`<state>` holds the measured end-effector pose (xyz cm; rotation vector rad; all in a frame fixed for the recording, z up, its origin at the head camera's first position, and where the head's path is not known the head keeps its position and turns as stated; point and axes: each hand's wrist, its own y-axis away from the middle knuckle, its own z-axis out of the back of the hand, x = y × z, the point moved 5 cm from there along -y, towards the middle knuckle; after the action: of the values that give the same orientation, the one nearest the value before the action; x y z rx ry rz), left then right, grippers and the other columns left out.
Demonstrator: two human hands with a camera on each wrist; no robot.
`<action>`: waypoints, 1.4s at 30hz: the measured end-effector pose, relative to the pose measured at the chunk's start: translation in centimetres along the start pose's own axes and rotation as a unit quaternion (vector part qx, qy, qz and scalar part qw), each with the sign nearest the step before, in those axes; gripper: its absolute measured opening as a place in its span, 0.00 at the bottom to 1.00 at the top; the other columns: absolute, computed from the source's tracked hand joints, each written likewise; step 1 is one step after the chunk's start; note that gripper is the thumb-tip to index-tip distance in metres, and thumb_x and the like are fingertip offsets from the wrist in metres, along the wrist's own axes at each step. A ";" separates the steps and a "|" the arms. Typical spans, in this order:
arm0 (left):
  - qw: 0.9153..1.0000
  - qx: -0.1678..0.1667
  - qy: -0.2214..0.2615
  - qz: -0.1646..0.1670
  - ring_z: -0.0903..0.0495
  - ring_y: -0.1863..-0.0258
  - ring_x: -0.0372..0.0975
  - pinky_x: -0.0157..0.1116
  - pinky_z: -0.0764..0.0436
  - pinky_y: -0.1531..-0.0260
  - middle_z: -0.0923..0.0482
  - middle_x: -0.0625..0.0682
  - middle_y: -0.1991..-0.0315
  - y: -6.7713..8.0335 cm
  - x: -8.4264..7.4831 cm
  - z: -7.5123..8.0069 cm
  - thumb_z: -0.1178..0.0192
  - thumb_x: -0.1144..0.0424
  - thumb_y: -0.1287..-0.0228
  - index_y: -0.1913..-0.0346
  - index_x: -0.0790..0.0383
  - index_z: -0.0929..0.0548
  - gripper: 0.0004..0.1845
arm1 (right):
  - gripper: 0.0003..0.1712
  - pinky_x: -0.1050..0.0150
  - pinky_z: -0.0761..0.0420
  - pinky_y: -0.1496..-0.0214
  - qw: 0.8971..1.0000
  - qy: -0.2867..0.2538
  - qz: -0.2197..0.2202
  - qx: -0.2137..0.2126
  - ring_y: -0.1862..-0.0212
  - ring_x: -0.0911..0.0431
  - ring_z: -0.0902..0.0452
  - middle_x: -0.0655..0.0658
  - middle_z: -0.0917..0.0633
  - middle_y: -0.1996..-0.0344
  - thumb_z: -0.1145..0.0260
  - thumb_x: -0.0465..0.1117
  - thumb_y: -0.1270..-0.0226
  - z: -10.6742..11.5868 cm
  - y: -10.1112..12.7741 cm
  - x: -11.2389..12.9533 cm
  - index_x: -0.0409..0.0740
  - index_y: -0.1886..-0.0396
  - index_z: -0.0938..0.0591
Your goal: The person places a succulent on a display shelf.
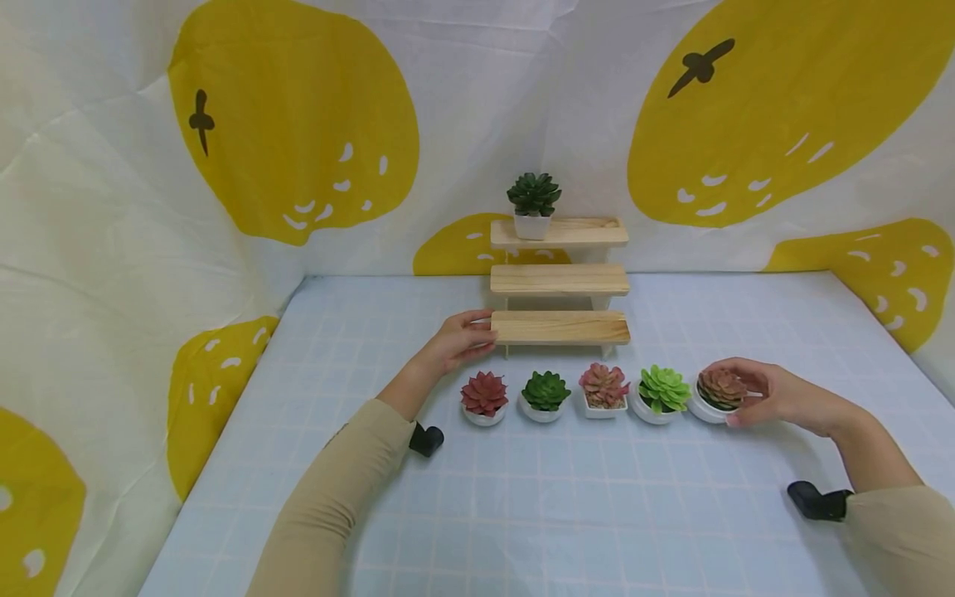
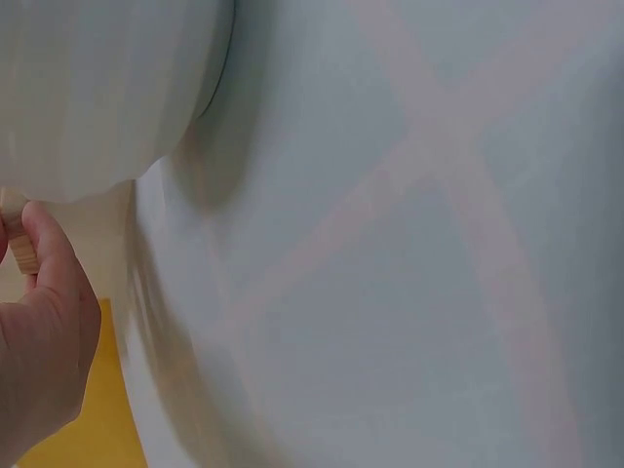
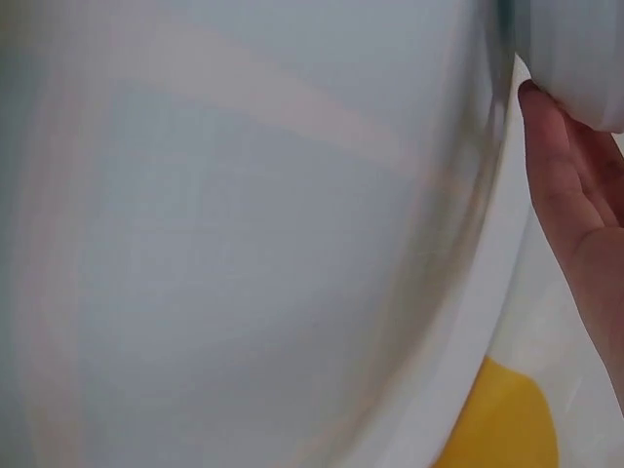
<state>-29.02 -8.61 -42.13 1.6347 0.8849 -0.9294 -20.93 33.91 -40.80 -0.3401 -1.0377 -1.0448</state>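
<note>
Seemingly a staged booth, the building around it unclear: creased white fabric (image 1: 485, 41) with big yellow fruit prints (image 1: 298, 108) hangs beyond the fingers (image 1: 477, 337) and to either side, enclosing the pale-blue gridded desk (image 1: 567, 514) beneath them.

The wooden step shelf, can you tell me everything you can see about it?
The wooden step shelf has three flat, light-brown boards with streaky grain, climbing like stairs toward the back. Pale supports show underneath. It stands upright on the pale blue checked cloth, behind the row of little plants. One dark green plant in a white pot sits toward the left of the top board. The person's left grip pinches the left end of the lowest board.
</note>
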 end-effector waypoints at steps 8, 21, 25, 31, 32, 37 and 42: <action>1.000 0.004 -0.001 -0.004 0.25 0.57 0.42 0.32 0.19 0.60 0.32 0.61 0.40 -0.1 0.0 0.0 0.45 0.78 0.38 0.34 0.64 0.35 0.29 | 0.31 0.73 0.26 0.54 1.000 0.000 0.009 -0.009 0.48 0.70 0.31 0.61 0.24 0.48 0.32 0.33 0.44 0.4 0.2 0.3 0.41 0.40 0.32; 1.000 0.009 0.001 -0.008 0.24 0.59 0.41 0.33 0.19 0.58 0.33 0.62 0.40 -0.1 0.1 0.0 0.45 0.78 0.38 0.34 0.64 0.35 0.29 | 0.30 0.76 0.30 0.53 0.999 0.018 0.024 -0.025 0.47 0.71 0.33 0.60 0.25 0.47 0.34 0.34 0.42 0.9 0.2 0.7 0.42 0.39 0.31; 1.000 0.008 0.000 -0.007 0.24 0.58 0.41 0.33 0.19 0.58 0.32 0.62 0.40 -0.1 0.1 0.1 0.45 0.78 0.38 0.34 0.64 0.35 0.29 | 0.30 0.76 0.30 0.53 0.999 0.016 0.017 -0.027 0.47 0.71 0.34 0.61 0.25 0.46 0.35 0.34 0.41 1.2 0.3 0.9 0.43 0.38 0.32; 1.000 0.005 0.003 -0.005 0.25 0.57 0.42 0.36 0.20 0.54 0.32 0.61 0.41 -0.2 0.2 0.1 0.44 0.77 0.38 0.34 0.63 0.34 0.29 | 0.30 0.76 0.29 0.54 0.999 0.029 0.016 -0.031 0.47 0.73 0.34 0.63 0.25 0.47 0.35 0.35 0.40 1.6 0.3 1.3 0.43 0.38 0.32; 1.000 0.006 0.003 -0.005 0.25 0.56 0.42 0.36 0.21 0.53 0.32 0.61 0.40 -0.2 0.2 0.1 0.44 0.77 0.38 0.34 0.63 0.34 0.29 | 0.30 0.76 0.30 0.54 0.999 0.030 0.018 -0.032 0.47 0.73 0.34 0.63 0.25 0.47 0.35 0.35 0.40 1.7 0.3 1.3 0.43 0.38 0.32; 1.000 0.006 0.000 -0.004 0.25 0.56 0.42 0.38 0.22 0.51 0.32 0.61 0.40 -0.2 0.1 0.1 0.44 0.77 0.38 0.34 0.63 0.35 0.29 | 0.30 0.78 0.30 0.54 0.999 0.017 0.030 -0.036 0.47 0.74 0.34 0.64 0.25 0.47 0.35 0.32 0.41 1.9 0.2 1.7 0.42 0.38 0.32; 1.000 0.006 0.000 -0.004 0.25 0.57 0.42 0.36 0.21 0.53 0.32 0.62 0.40 -0.2 0.1 0.1 0.45 0.77 0.38 0.34 0.63 0.35 0.29 | 0.30 0.78 0.30 0.54 0.998 0.019 0.032 -0.042 0.47 0.74 0.33 0.65 0.25 0.48 0.35 0.32 0.41 2.1 0.1 2.1 0.42 0.38 0.32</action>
<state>-29.17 -8.66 -42.31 1.6431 0.8873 -0.9425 -21.75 34.24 -37.96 -0.4173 -0.9444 -1.0350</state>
